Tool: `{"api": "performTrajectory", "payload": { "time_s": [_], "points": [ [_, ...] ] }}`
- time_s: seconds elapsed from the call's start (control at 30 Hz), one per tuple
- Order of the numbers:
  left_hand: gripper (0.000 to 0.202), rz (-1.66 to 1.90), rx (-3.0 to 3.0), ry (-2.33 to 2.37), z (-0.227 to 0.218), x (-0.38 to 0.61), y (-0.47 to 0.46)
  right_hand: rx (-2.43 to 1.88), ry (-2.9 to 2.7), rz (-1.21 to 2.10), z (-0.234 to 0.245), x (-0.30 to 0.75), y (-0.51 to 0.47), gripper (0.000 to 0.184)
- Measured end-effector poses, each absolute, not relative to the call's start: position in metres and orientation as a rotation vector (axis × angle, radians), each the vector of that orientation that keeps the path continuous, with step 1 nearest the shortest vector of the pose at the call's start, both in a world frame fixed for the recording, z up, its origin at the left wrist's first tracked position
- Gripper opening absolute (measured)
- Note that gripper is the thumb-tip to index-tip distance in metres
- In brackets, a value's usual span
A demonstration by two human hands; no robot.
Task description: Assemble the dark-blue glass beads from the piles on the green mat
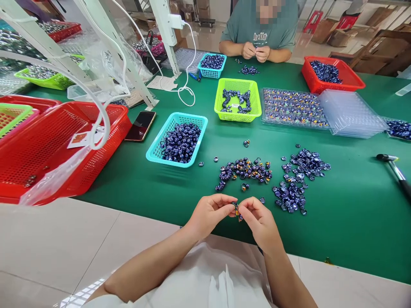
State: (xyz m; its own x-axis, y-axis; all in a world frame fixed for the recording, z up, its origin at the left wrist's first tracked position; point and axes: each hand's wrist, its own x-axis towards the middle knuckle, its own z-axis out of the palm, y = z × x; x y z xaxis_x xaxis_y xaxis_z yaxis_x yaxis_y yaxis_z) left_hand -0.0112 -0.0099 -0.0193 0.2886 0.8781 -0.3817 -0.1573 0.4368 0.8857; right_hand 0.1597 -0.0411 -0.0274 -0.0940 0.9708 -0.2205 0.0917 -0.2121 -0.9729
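Note:
Close to my body at the table's front edge, both hands meet. My left hand [213, 212] is closed in a pinch on a small shiny dark-blue piece [236, 207] with an orange-yellow patch. Against it, my right hand [260, 220] has its thumb and fingers pressed together at a tiny dark part [240, 218], partly hidden by the fingertips. Just beyond lies a pile of dark ring-like pieces [252, 170], some with orange patches. To the right are heaps of flat round dark-blue discs [291, 196]. A single such piece [245, 187] lies apart near my hands.
A blue basket [150, 155] holds many dark round parts. Behind stand a green basket [237, 117], a filled clear tray [293, 107], stacked clear trays [353, 113] and a red basket [340, 87]. A phone [141, 126], a hammer [393, 169] and a seated person [260, 32] are also there.

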Motion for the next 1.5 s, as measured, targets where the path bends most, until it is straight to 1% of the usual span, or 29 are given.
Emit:
{"api": "performTrajectory", "payload": {
  "time_s": [0.07,0.27,0.37,0.5,0.63,0.7,0.8,0.97,1.17,1.33,1.5],
  "points": [
    [0.023,0.820,0.860,1.061,-0.018,-0.012,-0.008,-1.360,-1.283,1.336,-0.030,0.163,-0.045,0.020],
    [0.012,0.840,0.942,1.101,-0.017,-0.008,-0.005,-1.293,-1.560,0.967,-0.031,0.170,-0.054,0.011],
    [0.008,0.833,0.935,1.083,-0.017,-0.006,-0.005,-1.273,-1.672,0.833,-0.029,0.168,-0.054,0.016],
    [0.008,0.809,0.956,1.095,-0.019,-0.004,-0.005,-1.227,-1.789,0.666,-0.029,0.163,-0.051,0.023],
    [0.009,0.793,0.972,1.105,-0.023,-0.003,-0.004,-1.218,-1.936,0.383,-0.034,0.159,-0.048,0.023],
    [0.009,0.764,0.975,1.101,-0.024,-0.003,-0.003,-1.229,-1.959,0.304,-0.036,0.159,-0.048,0.021],
    [0.014,0.711,0.978,1.079,-0.022,-0.005,0.000,-1.256,-1.902,0.351,-0.038,0.160,-0.049,0.018],
    [0.024,0.717,1.012,1.051,-0.020,-0.005,-0.003,-1.420,-1.673,0.636,-0.034,0.161,-0.050,0.008],
    [0.027,0.791,1.168,1.104,-0.030,-0.003,-0.014,-1.481,-1.549,0.784,-0.029,0.162,-0.049,0.012],
    [0.025,0.844,1.316,1.100,-0.035,-0.003,-0.017,-1.541,-1.402,1.028,-0.032,0.165,-0.045,0.018],
    [0.022,0.810,1.227,1.093,-0.029,-0.005,-0.015,-1.510,-1.334,1.207,-0.038,0.170,-0.044,0.024]
  ]
}}
